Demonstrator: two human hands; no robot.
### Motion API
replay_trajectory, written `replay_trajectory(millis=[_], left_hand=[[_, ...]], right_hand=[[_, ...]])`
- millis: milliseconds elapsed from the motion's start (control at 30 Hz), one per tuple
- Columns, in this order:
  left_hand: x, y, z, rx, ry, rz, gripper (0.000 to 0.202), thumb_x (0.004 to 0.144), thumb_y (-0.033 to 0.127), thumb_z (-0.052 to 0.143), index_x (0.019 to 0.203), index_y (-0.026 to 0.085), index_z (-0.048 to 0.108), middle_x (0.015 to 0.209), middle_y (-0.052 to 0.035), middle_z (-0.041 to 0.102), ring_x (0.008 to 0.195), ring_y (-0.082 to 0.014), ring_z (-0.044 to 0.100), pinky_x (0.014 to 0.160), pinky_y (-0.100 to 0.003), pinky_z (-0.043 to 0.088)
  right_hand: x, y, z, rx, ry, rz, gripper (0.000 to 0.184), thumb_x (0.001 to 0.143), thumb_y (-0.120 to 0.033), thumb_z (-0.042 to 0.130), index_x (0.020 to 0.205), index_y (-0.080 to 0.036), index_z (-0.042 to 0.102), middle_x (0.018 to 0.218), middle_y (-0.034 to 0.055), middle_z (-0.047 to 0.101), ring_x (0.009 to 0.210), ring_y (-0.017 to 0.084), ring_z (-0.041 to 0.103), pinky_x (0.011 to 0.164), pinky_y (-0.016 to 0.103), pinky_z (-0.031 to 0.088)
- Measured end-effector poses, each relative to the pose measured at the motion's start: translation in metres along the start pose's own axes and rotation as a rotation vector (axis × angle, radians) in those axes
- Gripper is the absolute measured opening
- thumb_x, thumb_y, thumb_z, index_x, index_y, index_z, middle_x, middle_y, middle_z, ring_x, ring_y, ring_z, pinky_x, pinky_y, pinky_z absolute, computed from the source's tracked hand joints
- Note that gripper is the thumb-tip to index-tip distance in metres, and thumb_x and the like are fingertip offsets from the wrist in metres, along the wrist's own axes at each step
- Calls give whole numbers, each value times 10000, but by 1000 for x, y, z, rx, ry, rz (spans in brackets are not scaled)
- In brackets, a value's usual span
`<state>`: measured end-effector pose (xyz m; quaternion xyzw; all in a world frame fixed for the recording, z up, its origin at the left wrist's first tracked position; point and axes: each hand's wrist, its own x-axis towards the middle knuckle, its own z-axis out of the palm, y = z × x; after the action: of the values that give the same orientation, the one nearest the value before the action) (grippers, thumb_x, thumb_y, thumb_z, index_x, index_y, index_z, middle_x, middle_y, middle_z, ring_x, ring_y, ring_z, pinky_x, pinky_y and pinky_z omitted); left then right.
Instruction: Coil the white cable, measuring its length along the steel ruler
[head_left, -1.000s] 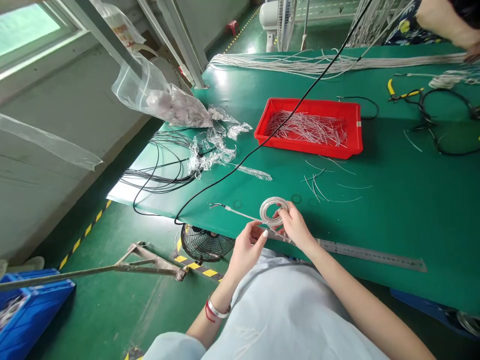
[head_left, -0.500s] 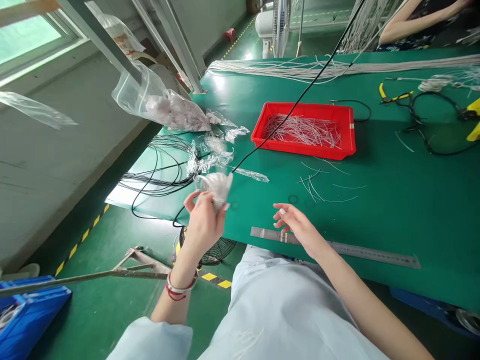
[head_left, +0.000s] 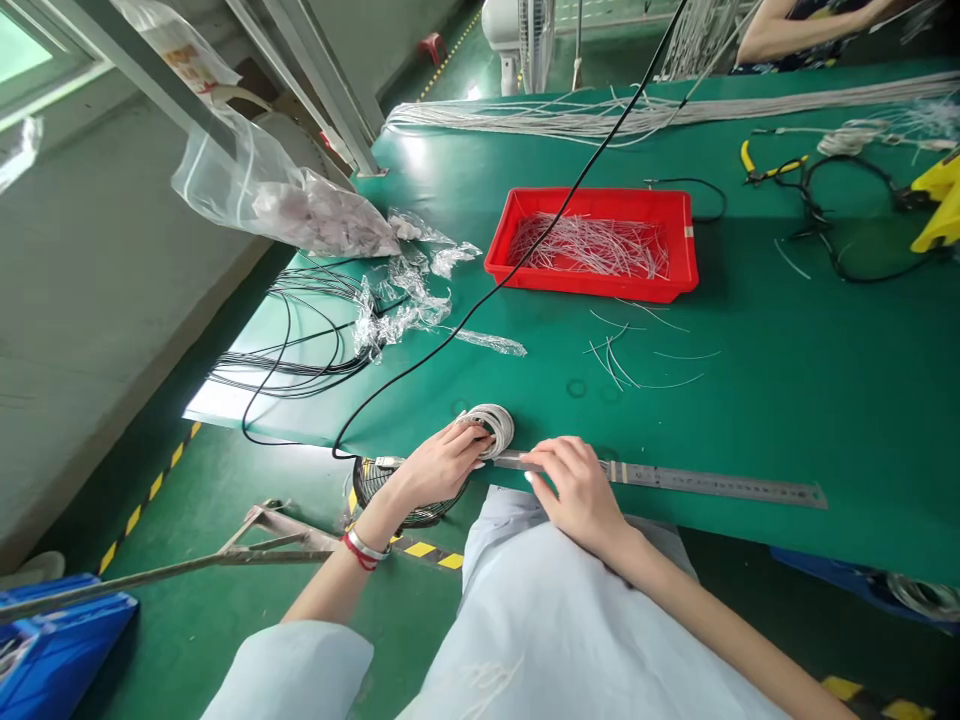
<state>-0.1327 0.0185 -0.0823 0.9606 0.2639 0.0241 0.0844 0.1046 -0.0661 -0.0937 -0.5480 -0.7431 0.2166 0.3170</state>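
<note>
This was a wire-assembly workshop on a factory floor. A long green-topped workbench [head_left: 780,400] carried a shallow red plastic tray [head_left: 585,284] of cut white wires, yellow-handled pliers [head_left: 765,167] toward its far right corner, a long bundle of white wires [head_left: 600,118] along its far edge, and a long steel ruler [head_left: 712,483] along its near edge. Below lay a glossy green floor [head_left: 225,640] edged with yellow-and-black hazard tape [head_left: 427,550].

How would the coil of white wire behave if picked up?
The coil of white wire would probably feel light and springy, its strands being thin. With no visible tie, it might loosen once the left hand releases it. On edge, it could roll.
</note>
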Motion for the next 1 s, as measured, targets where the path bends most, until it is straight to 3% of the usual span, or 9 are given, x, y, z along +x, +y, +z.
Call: replay_trajectory(millis=[100, 267, 433, 567, 733, 1000], left_hand=[[0, -3, 0, 19, 1, 13, 392, 880, 174, 462, 1268, 179, 519, 1082, -105, 652, 1108, -249, 576, 1077, -520, 467], [1, -2, -2, 19, -36, -7, 364, 893, 214, 441, 1246, 196, 525, 1096, -90, 645, 1089, -237, 572, 1104, -516, 421], [9, 5, 7, 15, -30, -112, 396, 875, 455, 477, 1133, 161, 541, 1035, -114, 630, 976, -267, 565, 868, -447, 520], [14, 7, 15, 85, 7, -132, 311, 905, 418, 425, 1038, 161, 539, 926, -96, 602, 893, -249, 543, 807, -416, 503], [14, 6, 12, 66, -8, -108, 231, 907, 369, 425, 956, 171, 533, 904, -90, 589, 856, -243, 518, 781, -398, 482], [12, 5, 11, 80, -49, -100, 230, 913, 326, 404, 1018, 146, 501, 944, -106, 574, 856, -238, 506, 790, -388, 473]], right_hand=[[6, 4, 16, -149, -106, -74, 209, 874, -200, 523, 1053, -229, 627, 988, 34, 682, 924, 192, 589, 783, 369, 508], [7, 10, 25, -215, -81, -43, 256, 907, -165, 437, 1069, -199, 632, 902, 52, 659, 816, 181, 571, 699, 336, 502], [9, 12, 25, -249, -60, -45, 186, 900, -205, 481, 967, -213, 654, 854, 49, 660, 798, 186, 561, 669, 345, 461], [10, 15, 27, -258, -57, -48, 167, 905, -231, 482, 933, -219, 647, 843, 41, 657, 790, 181, 558, 646, 341, 426], [8, 16, 28, -258, -55, -42, 148, 901, -238, 491, 901, -212, 637, 846, 37, 655, 792, 184, 551, 651, 346, 421], [9, 17, 28, -264, -59, -40, 136, 900, -234, 495, 855, -209, 622, 851, 34, 655, 794, 183, 551, 648, 341, 420]])
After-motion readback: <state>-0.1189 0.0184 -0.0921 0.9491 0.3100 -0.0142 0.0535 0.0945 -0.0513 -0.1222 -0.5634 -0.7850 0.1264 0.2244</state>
